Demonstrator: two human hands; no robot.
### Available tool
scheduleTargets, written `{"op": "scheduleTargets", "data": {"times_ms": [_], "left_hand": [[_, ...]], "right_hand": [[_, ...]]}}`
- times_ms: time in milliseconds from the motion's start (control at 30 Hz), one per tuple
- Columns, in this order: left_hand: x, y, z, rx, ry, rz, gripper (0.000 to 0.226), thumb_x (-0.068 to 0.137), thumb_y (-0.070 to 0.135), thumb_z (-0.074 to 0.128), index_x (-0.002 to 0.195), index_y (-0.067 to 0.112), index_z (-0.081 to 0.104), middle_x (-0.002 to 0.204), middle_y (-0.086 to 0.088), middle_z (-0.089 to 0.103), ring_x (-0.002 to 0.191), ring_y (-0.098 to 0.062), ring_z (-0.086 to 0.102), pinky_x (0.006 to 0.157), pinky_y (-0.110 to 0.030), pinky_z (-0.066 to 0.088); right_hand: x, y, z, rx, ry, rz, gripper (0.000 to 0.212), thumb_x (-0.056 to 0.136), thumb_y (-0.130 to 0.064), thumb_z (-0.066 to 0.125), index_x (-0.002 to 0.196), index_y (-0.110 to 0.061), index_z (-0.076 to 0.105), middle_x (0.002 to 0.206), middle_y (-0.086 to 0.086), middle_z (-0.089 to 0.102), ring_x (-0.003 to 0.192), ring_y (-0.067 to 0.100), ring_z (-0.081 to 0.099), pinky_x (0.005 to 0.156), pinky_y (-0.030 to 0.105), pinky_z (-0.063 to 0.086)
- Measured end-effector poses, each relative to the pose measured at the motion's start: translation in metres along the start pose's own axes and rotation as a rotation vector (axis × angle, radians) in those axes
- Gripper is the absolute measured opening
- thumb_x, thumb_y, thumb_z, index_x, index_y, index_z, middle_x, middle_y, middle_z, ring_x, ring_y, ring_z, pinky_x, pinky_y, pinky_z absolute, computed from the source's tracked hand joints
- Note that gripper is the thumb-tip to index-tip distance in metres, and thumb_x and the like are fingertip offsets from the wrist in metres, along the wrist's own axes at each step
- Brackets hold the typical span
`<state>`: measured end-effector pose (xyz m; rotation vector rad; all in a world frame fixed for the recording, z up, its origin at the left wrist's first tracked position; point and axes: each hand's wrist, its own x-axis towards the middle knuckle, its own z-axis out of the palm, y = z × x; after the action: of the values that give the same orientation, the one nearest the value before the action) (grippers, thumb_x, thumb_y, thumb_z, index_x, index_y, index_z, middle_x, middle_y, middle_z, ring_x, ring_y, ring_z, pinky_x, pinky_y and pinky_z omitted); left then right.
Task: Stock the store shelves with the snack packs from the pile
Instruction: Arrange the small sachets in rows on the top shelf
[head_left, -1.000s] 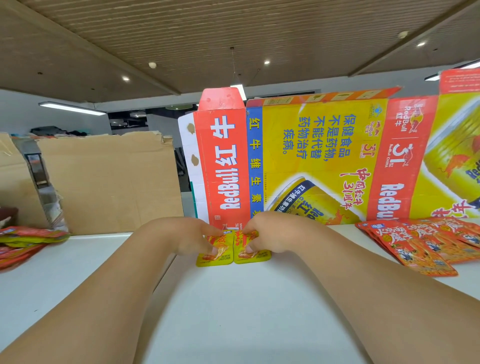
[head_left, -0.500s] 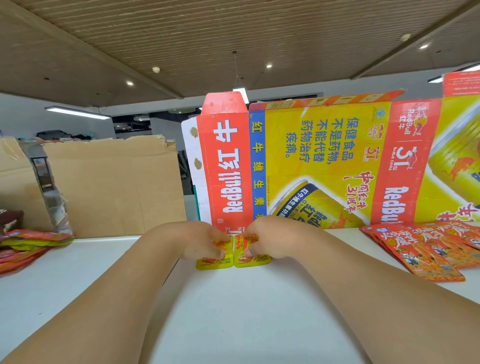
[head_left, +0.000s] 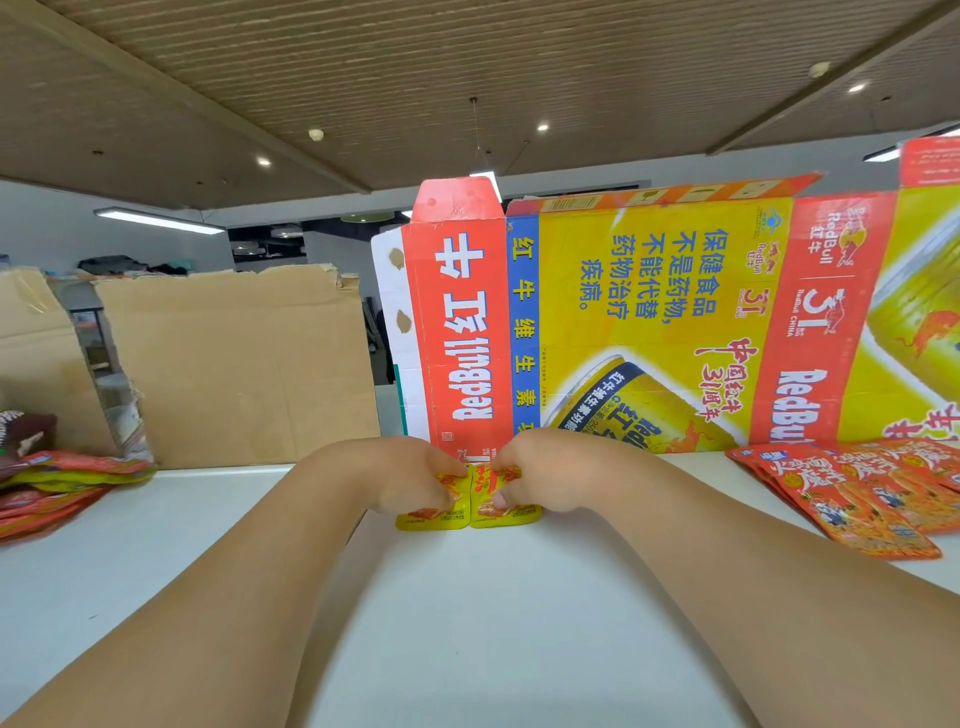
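Observation:
Two small yellow snack packs lie side by side on the white shelf top (head_left: 467, 623), just in front of the flattened Red Bull carton. My left hand (head_left: 410, 475) grips the left yellow pack (head_left: 431, 517) with curled fingers. The right yellow pack (head_left: 506, 512) is held the same way by my right hand (head_left: 545, 470). Both hands hide the upper halves of the packs. The two packs touch along their inner edges.
A flattened Red Bull carton (head_left: 649, 322) stands upright behind the hands. Brown cardboard (head_left: 234, 364) stands to its left. Several red snack packs (head_left: 852, 499) are fanned out at the right. A stack of red and yellow packs (head_left: 57, 483) lies at the far left.
Both hands have stayed on the two yellow packs, which sit in nearly the same spot. The view has tilted down slightly.

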<state>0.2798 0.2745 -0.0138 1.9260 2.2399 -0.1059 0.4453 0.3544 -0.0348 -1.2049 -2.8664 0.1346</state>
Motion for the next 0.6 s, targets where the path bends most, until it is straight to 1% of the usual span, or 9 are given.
{"op": "scheduleTargets", "data": {"times_ms": [133, 233, 300, 433, 467, 500, 533, 567, 600], "left_hand": [[-0.004, 0.004, -0.002, 0.000, 0.024, 0.002, 0.057, 0.097, 0.033, 0.053, 0.152, 0.045, 0.038, 0.156, 0.009, 0.040, 0.136, -0.017, 0.043, 0.112, -0.031, 0.039], [-0.012, 0.007, -0.007, 0.003, 0.078, 0.007, 0.057, 0.095, 0.029, 0.053, 0.149, 0.043, 0.043, 0.155, 0.009, 0.043, 0.135, -0.017, 0.045, 0.109, -0.029, 0.042], [-0.017, 0.007, -0.011, -0.021, 0.127, 0.008, 0.054, 0.095, 0.030, 0.056, 0.147, 0.041, 0.048, 0.152, 0.010, 0.046, 0.131, -0.016, 0.049, 0.106, -0.028, 0.044], [-0.029, -0.005, -0.023, -0.062, 0.196, 0.014, 0.049, 0.096, 0.038, 0.061, 0.144, 0.038, 0.053, 0.144, 0.009, 0.054, 0.128, -0.015, 0.052, 0.108, -0.029, 0.042], [-0.034, -0.009, -0.027, -0.068, 0.199, 0.015, 0.046, 0.097, 0.039, 0.060, 0.142, 0.037, 0.054, 0.142, 0.009, 0.055, 0.128, -0.015, 0.052, 0.107, -0.028, 0.041], [-0.039, -0.015, -0.030, -0.073, 0.201, 0.013, 0.043, 0.098, 0.039, 0.060, 0.141, 0.036, 0.055, 0.141, 0.009, 0.056, 0.127, -0.014, 0.052, 0.106, -0.027, 0.041], [-0.044, -0.023, -0.032, -0.075, 0.207, 0.009, 0.043, 0.098, 0.040, 0.060, 0.140, 0.035, 0.056, 0.140, 0.010, 0.057, 0.126, -0.014, 0.052, 0.105, -0.027, 0.041], [-0.050, -0.032, -0.034, -0.074, 0.215, -0.001, 0.043, 0.098, 0.040, 0.059, 0.141, 0.034, 0.055, 0.141, 0.010, 0.057, 0.127, -0.015, 0.052, 0.106, -0.028, 0.041], [-0.056, -0.043, -0.035, -0.072, 0.226, -0.020, 0.044, 0.098, 0.041, 0.059, 0.142, 0.034, 0.055, 0.142, 0.011, 0.056, 0.127, -0.015, 0.052, 0.107, -0.029, 0.041]], "right_hand": [[-0.001, 0.001, -0.003, -0.002, -0.002, 0.007, 0.049, 0.096, -0.048, 0.060, 0.137, -0.019, 0.058, 0.135, 0.008, 0.059, 0.119, 0.028, 0.057, 0.102, 0.041, 0.049], [-0.007, 0.004, -0.013, 0.013, 0.041, 0.019, 0.055, 0.095, -0.050, 0.060, 0.145, -0.028, 0.052, 0.150, 0.000, 0.048, 0.132, 0.025, 0.049, 0.108, 0.039, 0.043], [-0.012, 0.005, -0.022, 0.016, 0.077, 0.021, 0.056, 0.095, -0.050, 0.062, 0.145, -0.028, 0.051, 0.152, -0.001, 0.047, 0.134, 0.024, 0.047, 0.108, 0.038, 0.042], [-0.018, -0.006, -0.042, 0.020, 0.133, -0.001, 0.053, 0.094, -0.047, 0.064, 0.143, -0.028, 0.054, 0.147, -0.002, 0.051, 0.127, 0.021, 0.052, 0.104, 0.035, 0.045], [-0.020, -0.011, -0.048, 0.014, 0.138, -0.025, 0.051, 0.095, -0.046, 0.063, 0.142, -0.028, 0.054, 0.147, -0.002, 0.051, 0.118, 0.018, 0.057, 0.098, 0.032, 0.048], [-0.022, -0.018, -0.053, 0.000, 0.134, -0.055, 0.049, 0.096, -0.045, 0.061, 0.142, -0.028, 0.055, 0.147, -0.003, 0.050, 0.103, 0.012, 0.060, 0.087, 0.026, 0.050], [-0.023, -0.026, -0.058, -0.022, 0.129, -0.083, 0.047, 0.098, -0.044, 0.060, 0.142, -0.028, 0.055, 0.146, -0.003, 0.050, 0.090, 0.007, 0.059, 0.077, 0.021, 0.047], [-0.023, -0.034, -0.063, -0.048, 0.126, -0.106, 0.045, 0.099, -0.043, 0.058, 0.141, -0.028, 0.055, 0.145, -0.004, 0.050, 0.089, 0.007, 0.058, 0.074, 0.020, 0.044], [-0.021, -0.043, -0.066, -0.071, 0.132, -0.133, 0.044, 0.100, -0.042, 0.057, 0.141, -0.029, 0.055, 0.145, -0.004, 0.050, 0.102, 0.011, 0.059, 0.081, 0.022, 0.044]]}}
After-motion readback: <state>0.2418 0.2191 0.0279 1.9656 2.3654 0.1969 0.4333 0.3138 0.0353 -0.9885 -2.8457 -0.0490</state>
